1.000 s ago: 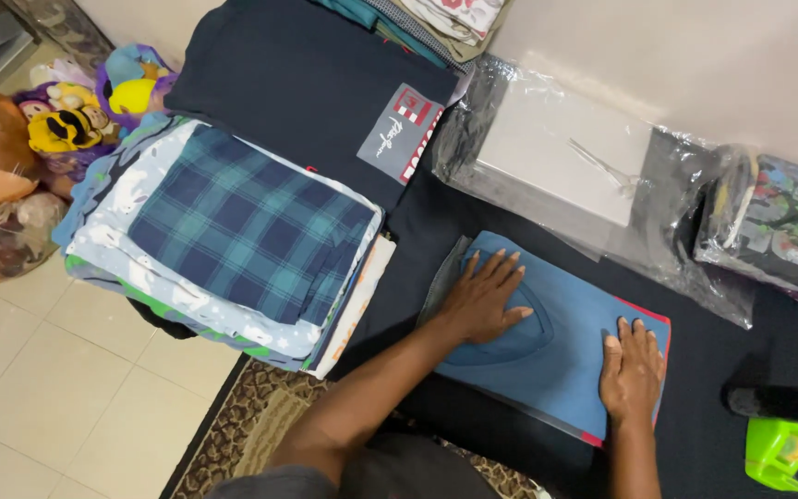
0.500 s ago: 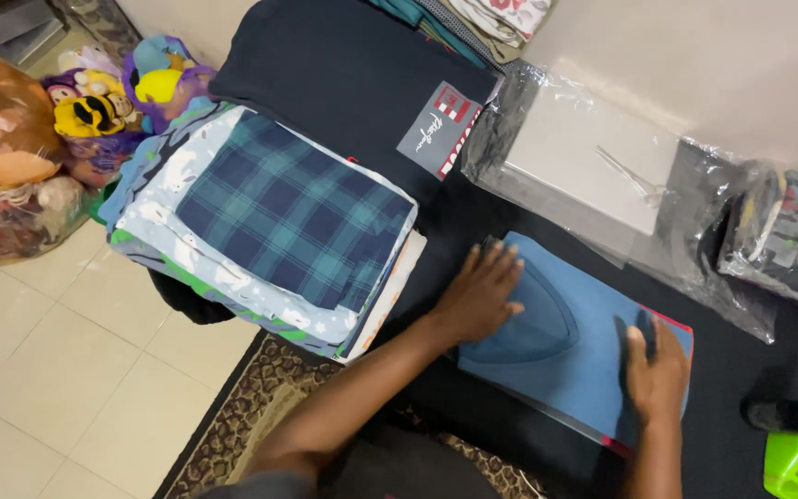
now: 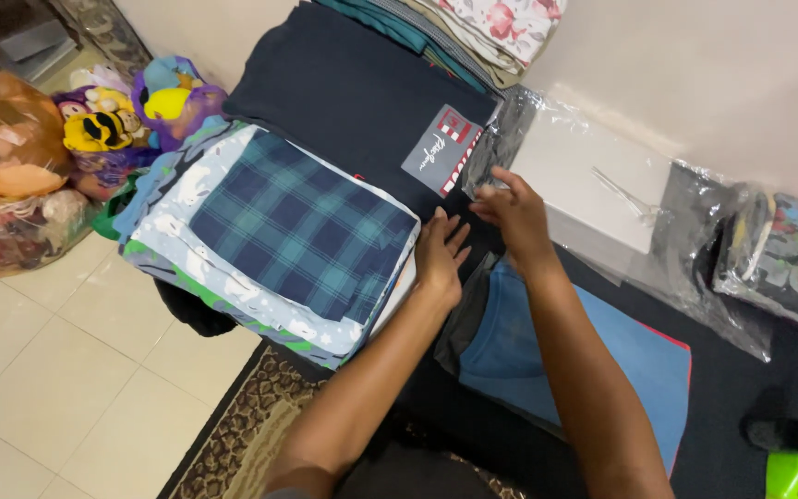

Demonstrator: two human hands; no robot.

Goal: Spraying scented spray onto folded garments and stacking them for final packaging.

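Hands over folded clothes
Left hand and right hand, fingers apart, gripping nothing, hover by the plaid stack above the blue shirt.

I see a home, a living space used for sorting laundry: folded clothes stacked on a dark cloth, plush toys by the wall, tiled floor, patterned rug.
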